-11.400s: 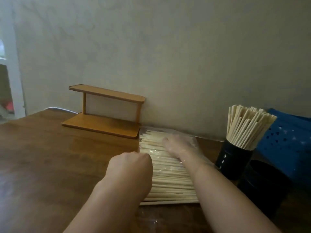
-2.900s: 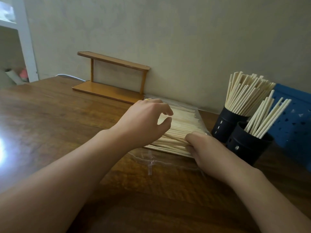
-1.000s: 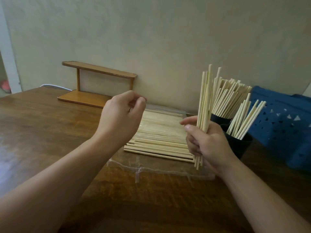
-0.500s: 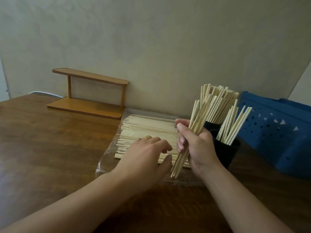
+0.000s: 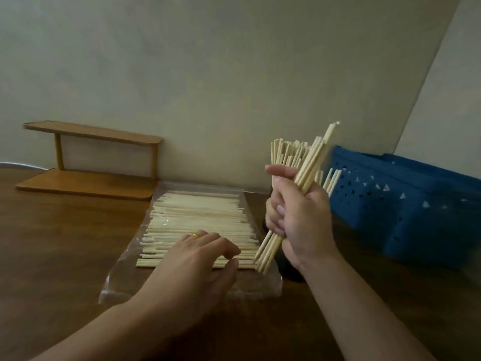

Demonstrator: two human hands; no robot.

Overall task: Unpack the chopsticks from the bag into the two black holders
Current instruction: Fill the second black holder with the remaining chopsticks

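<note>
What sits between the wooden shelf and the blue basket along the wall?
In the head view: the open bag of chopsticks, then the right hand gripping a bundle.

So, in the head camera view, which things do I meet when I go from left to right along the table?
wooden shelf → chopsticks in the bag → right hand with its bundle → blue basket
</note>
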